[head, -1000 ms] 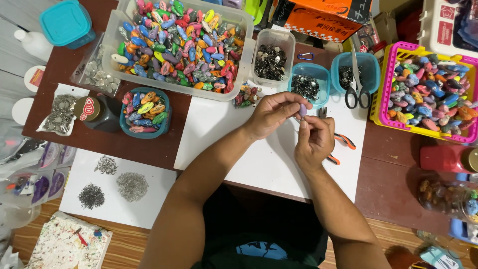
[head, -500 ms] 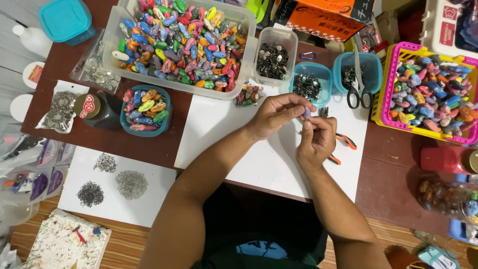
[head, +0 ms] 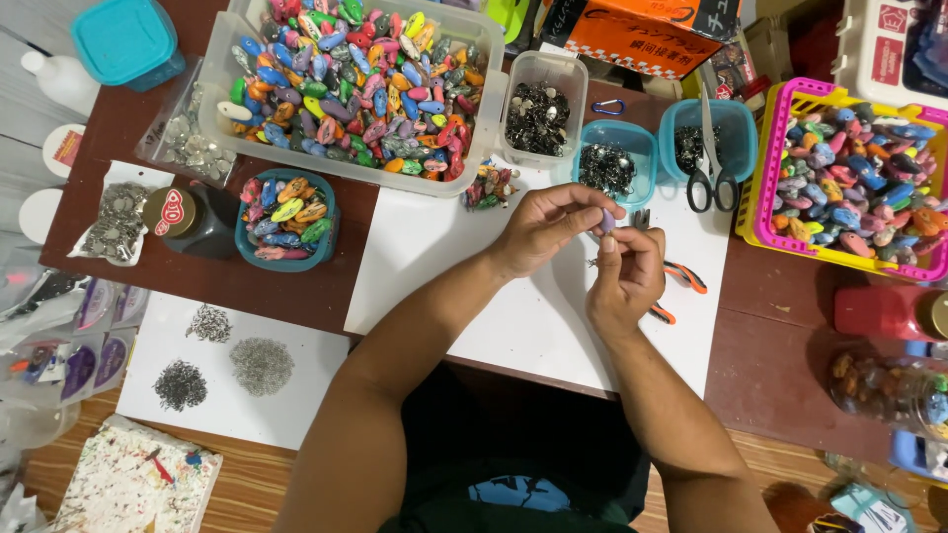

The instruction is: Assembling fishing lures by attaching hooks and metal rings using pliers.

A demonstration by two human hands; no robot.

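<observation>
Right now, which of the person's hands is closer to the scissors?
The right hand, below and just left of the scissors. The left hand sits farther left, both pinching a small purple piece.

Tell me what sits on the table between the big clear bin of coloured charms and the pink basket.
In the head view, between the clear bin and the pink basket stand a small clear tub of dark metal bits, then two teal tubs, with scissors across the right one.

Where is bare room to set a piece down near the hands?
Bare white sheet lies left of the left hand, below the clear bin, and under the forearms. Right of the right hand, pliers and scissors crowd it.
</observation>
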